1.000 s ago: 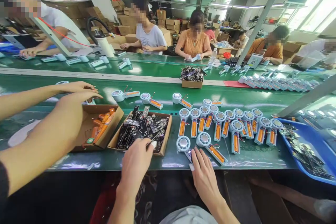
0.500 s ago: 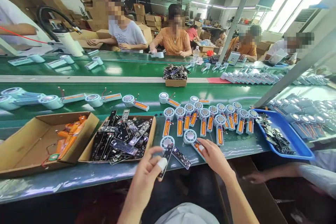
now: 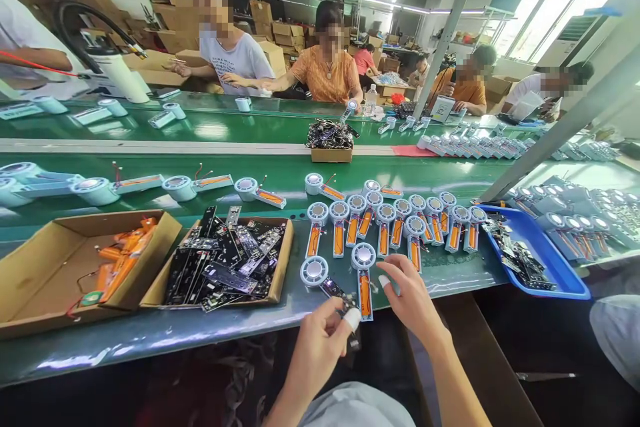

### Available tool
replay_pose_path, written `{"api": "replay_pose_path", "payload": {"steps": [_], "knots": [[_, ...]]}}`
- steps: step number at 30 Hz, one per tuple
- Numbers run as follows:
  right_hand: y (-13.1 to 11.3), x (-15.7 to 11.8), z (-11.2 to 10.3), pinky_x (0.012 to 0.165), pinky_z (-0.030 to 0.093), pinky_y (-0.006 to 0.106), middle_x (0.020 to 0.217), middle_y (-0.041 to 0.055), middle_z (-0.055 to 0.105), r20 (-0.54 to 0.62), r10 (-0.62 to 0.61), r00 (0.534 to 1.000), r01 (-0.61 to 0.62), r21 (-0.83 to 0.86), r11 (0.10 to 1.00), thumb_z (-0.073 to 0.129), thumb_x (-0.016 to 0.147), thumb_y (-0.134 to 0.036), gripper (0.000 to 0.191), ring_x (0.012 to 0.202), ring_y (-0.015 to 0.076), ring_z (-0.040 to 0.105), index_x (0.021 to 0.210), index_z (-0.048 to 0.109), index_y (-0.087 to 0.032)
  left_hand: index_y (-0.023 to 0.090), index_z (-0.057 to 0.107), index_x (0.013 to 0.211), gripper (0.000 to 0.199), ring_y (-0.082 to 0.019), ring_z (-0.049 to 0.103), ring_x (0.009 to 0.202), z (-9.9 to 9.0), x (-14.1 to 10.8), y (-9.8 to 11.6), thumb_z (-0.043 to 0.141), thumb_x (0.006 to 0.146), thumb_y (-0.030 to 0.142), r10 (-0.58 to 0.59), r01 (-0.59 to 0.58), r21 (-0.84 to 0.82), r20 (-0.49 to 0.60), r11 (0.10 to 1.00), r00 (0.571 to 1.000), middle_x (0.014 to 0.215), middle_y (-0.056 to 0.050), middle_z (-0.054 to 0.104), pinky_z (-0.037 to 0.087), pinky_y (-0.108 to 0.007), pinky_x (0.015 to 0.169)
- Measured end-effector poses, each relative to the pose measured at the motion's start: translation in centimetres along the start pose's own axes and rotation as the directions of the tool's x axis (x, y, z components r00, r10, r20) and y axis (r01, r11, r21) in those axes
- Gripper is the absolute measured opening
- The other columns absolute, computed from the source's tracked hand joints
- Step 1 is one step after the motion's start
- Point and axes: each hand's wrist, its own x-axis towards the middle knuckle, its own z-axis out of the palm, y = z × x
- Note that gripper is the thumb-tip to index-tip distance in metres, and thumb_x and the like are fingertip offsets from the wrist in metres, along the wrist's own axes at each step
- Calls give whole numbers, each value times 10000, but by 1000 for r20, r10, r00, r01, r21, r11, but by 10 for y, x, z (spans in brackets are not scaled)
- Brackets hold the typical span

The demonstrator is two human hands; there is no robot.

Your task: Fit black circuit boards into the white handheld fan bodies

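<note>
Pale-blue, round-headed plastic fan (image 3: 364, 273) lies at my twelve o'clock, long axis twelve-to-six, my left hand (image 3: 323, 339) near its lower end pinching a slim black circuit board (image 3: 354, 341), right hand (image 3: 414, 295) open.

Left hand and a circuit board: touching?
Touching. The head view shows the left hand pinching a dark circuit board between thumb and fingers, its lower end sticking out below the thumb.
</note>
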Motion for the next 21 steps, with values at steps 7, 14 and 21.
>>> {"api": "replay_pose_path", "payload": {"steps": [7, 14, 21], "knots": [[-18, 21, 11, 727, 544, 335, 989, 77, 629, 305, -321, 897, 408, -290, 866, 520, 825, 61, 328, 845, 221, 589, 1009, 641, -182, 200, 567, 666, 154, -138, 520, 605, 30, -1, -4, 518, 812, 204, 291, -301, 246, 76, 921, 954, 830, -44, 638, 408, -245, 556], [-7, 15, 22, 721, 547, 337, 925, 74, 603, 214, -322, 922, 380, -341, 860, 417, 903, 37, 289, 802, 217, 597, 953, 598, -182, 200, 699, 1037, 291, -241, 693, 736, 6, -11, -16, 458, 876, 227, 246, -223, 477, 15, 850, 969, 915, -103, 758, 536, -340, 712], [-3, -1, 37, 800, 548, 275, 1059, 82, 675, -20, -151, 988, 152, 59, 987, 379, 1019, -152, 233, 940, 184, 674, 1037, 603, -216, 220, 703, 1039, 266, -203, 676, 641, -9, -19, -12, 473, 909, 251, 220, -178, 464, -36, 868, 975, 762, -42, 732, 544, -291, 657]]}}
